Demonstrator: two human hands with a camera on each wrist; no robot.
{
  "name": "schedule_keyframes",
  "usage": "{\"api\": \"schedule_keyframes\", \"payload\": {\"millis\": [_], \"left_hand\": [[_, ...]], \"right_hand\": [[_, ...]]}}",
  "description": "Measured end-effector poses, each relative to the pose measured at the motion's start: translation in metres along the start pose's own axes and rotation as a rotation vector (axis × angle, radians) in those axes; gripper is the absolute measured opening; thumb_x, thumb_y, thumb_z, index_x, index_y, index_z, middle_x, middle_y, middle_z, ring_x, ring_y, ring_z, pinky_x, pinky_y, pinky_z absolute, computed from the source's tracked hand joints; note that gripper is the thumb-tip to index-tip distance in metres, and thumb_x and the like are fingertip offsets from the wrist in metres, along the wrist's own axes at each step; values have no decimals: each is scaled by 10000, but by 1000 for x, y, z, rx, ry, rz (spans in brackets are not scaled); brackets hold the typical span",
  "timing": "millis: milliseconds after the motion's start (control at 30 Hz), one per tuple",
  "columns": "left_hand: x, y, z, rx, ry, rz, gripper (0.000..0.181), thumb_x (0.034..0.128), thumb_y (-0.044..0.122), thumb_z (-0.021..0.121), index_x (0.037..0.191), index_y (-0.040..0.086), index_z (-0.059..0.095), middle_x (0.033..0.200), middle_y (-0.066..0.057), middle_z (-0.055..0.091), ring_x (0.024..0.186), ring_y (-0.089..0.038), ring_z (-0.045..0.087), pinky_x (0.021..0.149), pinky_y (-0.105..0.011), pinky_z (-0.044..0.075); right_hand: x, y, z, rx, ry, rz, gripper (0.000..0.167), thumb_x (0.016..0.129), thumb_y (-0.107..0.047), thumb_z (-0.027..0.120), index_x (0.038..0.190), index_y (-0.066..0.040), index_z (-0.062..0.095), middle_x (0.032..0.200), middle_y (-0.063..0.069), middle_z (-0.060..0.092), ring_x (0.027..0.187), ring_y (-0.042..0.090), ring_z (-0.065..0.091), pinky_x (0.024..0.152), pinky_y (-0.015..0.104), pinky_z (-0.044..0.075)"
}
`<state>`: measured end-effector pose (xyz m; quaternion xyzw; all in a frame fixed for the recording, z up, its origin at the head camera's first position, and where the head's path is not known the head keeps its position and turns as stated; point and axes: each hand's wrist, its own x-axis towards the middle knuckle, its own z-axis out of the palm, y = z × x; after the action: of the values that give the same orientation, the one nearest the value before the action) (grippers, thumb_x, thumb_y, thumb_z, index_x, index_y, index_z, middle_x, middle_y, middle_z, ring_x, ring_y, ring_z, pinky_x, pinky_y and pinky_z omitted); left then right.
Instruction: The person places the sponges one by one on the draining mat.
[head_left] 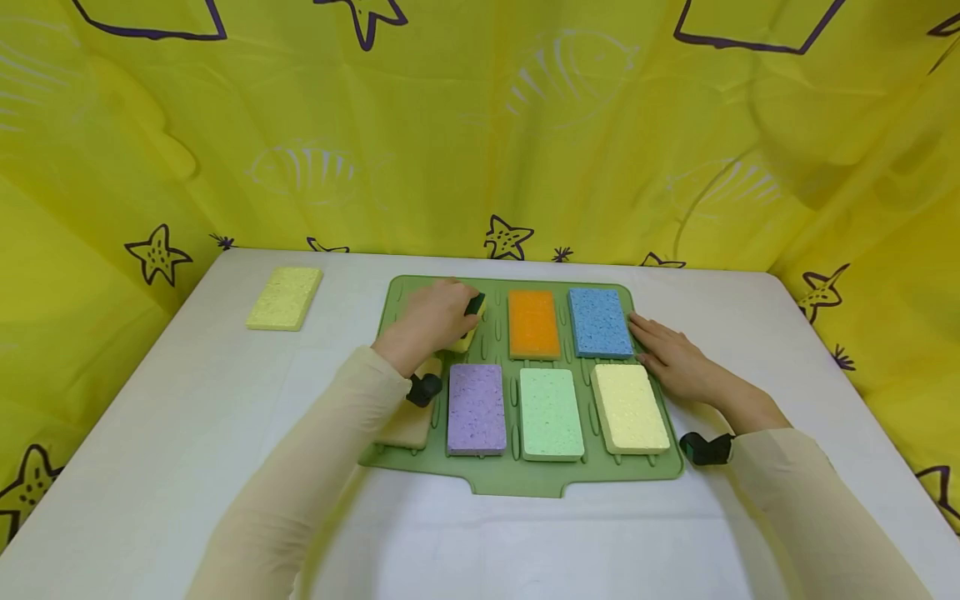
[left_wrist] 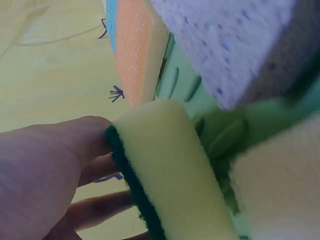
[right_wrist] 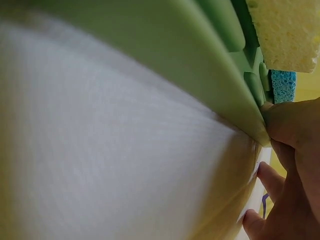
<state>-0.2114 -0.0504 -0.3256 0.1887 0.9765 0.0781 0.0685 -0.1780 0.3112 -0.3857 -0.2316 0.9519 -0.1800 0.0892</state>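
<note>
My left hand (head_left: pixel 429 323) grips a yellow scouring sponge (left_wrist: pixel 167 165) with a dark green scrub side, over the back left of a green ridged drying mat (head_left: pixel 517 481). Its thumb and fingers are on the scrub side in the left wrist view. At the mat's right edge, my right hand (head_left: pixel 678 364) touches the rim with outstretched fingers, beside the blue sponge (head_left: pixel 600 323). An orange sponge (head_left: pixel 533 325) lies in the back row too. In front are purple (head_left: pixel 477 410), mint (head_left: pixel 551 415) and cream (head_left: pixel 631 409) sponges, plus a beige sponge (head_left: pixel 407 427) partly hidden by my left wrist.
A pale yellow sponge (head_left: pixel 285 298) lies apart on the white table (head_left: pixel 187 400), toward the back left. Behind and beside the table hangs a yellow curtain (head_left: pixel 435 125) with fish and starfish drawings. The mat has a tab at its front edge.
</note>
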Motion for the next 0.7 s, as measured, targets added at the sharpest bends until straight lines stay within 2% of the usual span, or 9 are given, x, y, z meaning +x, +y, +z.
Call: {"api": "schedule_keyframes", "payload": {"millis": [233, 433, 567, 700], "left_hand": [[8, 12, 0, -44, -39, -41, 374, 998, 317, 589, 1258, 50, 627, 1259, -168, 605, 1002, -261, 612, 857, -430, 559], [15, 21, 0, -47, -52, -89, 344, 987, 358, 600, 1157, 65, 660, 1282, -192, 563, 888, -310, 633, 827, -450, 567], [18, 27, 2, -31, -61, -127, 331, 981, 380, 607, 1110, 83, 677, 1339, -204, 528, 933, -363, 640, 865, -487, 565], [18, 30, 5, 6, -72, -136, 386, 977, 395, 612, 1165, 63, 664, 1310, -206, 546, 1009, -379, 636, 896, -481, 562]], "right_hand": [[0, -2, 0, -4, 18, -28, 533, 1019, -69, 480, 1477, 146, 309, 1561, 343, 246, 1416, 570, 223, 1086, 759, 188], [-1, -1, 1, 2, 18, -27, 537, 1023, -80, 481, 1483, 136, 307, 1567, 333, 245, 1422, 563, 222, 1080, 769, 182], [-1, 0, 1, 0, 22, -29, 536, 1023, -76, 481, 1484, 135, 306, 1567, 333, 245, 1419, 567, 221, 1074, 777, 180], [0, 2, 2, 2, 21, -32, 538, 1023, -76, 481, 1484, 137, 302, 1567, 335, 241, 1417, 573, 217, 1071, 782, 175]]}}
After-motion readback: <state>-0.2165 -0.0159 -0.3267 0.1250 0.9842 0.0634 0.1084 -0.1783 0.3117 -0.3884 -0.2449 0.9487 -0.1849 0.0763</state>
